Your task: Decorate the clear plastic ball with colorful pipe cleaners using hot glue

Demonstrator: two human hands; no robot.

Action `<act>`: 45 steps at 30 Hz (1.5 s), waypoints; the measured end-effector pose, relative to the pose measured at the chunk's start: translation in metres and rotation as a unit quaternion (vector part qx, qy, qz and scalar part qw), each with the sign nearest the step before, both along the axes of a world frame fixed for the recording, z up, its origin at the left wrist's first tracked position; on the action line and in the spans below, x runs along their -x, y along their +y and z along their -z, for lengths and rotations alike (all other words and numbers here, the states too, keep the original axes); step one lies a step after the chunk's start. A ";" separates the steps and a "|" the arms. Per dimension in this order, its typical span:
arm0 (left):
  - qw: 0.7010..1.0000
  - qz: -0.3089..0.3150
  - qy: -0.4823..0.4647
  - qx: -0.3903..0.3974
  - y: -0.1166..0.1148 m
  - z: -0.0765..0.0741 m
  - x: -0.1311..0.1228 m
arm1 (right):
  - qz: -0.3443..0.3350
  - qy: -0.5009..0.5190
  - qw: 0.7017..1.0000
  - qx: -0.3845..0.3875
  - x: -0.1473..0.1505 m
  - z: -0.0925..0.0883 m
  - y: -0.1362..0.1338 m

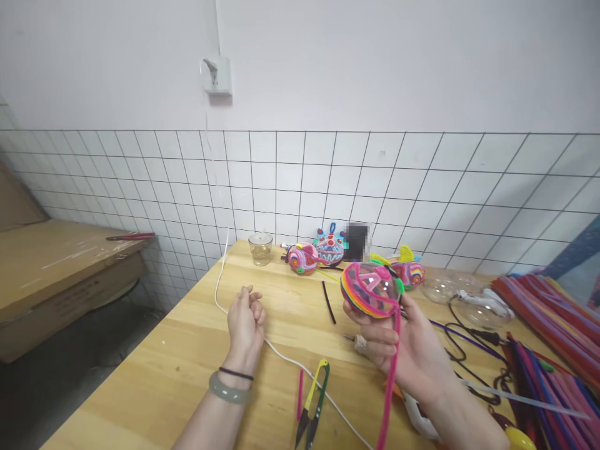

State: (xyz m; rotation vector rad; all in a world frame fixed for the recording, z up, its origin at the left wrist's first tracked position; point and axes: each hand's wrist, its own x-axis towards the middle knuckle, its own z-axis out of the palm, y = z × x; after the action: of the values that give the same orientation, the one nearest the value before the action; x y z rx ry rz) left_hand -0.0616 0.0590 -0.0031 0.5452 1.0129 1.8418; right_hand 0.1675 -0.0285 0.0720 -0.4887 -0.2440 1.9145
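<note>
My right hand (pixel 407 350) is closed around a clear plastic ball (pixel 372 284), lifted above the wooden table. Pink pipe cleaner is wound over the ball, with rainbow rows along its lower side. A long pink strand (pixel 391 381) hangs down from it past the palm. My left hand (pixel 246 315) is raised over the table to the left, palm turned inward, fingers loosely bent and slightly apart, with nothing visible in them. Yellow and green thread snips (pixel 316 400) lie between my arms beside a short pink pipe cleaner piece (pixel 300 394). What looks like a glue gun (pixel 360 344) is partly hidden below my right hand.
Finished pipe-cleaner creatures (pixel 302 258) and a glass cup (pixel 260 249) stand along the tiled wall. Clear plastic half-shells (pixel 440 289) and pipe-cleaner bundles (pixel 553 325) lie right. A white cord (pixel 293 361) crosses the table. Cardboard (pixel 70 262) stands left, with pliers-like red handles (pixel 131 237).
</note>
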 end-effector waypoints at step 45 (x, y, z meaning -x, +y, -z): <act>0.979 0.135 0.144 -0.055 -0.037 -0.022 -0.030 | -0.139 -0.116 0.977 -0.110 0.010 0.037 0.002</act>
State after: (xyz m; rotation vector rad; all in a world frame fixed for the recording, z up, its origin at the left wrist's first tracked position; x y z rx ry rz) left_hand -0.0317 0.0215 0.0192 0.9907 0.9730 1.6119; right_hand 0.1577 -0.0264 0.0351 -0.5502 -0.7007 2.0689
